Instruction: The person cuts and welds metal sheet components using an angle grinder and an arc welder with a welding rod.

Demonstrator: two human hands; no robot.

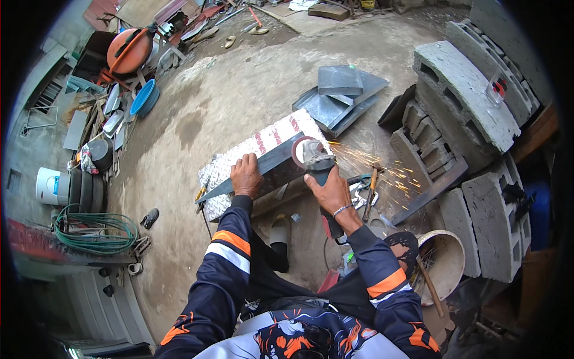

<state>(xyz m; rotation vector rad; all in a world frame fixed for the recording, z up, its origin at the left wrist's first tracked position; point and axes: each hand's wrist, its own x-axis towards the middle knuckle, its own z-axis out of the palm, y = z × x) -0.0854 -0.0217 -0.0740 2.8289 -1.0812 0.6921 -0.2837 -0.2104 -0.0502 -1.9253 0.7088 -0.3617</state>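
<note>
Near centre of concrete yard, left hand [246, 174] pressing flat, fingers spread, on dark steel strip [263, 170] lying across checker plate [251, 157]. Right hand [328, 190] wrapping fully around angle grinder [315, 160], throwing sparks [371, 164] right. Strip probably stiff, heavy, sharp-edged, heating; gripping far from cut advisable.

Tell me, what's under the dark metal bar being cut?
The dark metal bar lies on a patterned metal sheet, steadied by the left hand. What supports the sheet is hidden.
</note>
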